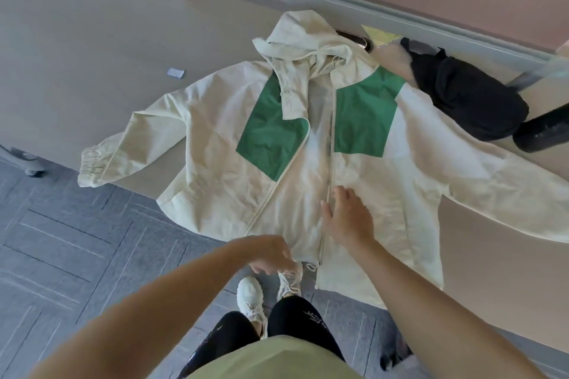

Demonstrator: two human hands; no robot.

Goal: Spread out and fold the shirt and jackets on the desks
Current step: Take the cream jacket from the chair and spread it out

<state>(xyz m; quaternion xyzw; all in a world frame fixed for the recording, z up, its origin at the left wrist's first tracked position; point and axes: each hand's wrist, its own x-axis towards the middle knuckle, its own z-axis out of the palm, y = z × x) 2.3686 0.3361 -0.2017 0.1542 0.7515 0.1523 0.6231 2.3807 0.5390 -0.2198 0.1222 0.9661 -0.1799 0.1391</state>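
A cream and green hooded jacket (215,144) lay spread front-up on the desk (92,55) at the centre of the frame, unzipped, its hem hanging over the near edge. The right hand (348,218) rested on it with fingers straight beside the zipper (331,163). The left hand (271,255) curled at the hem; whether it gripped cloth I cannot tell. A black garment (468,101) lay at upper right.
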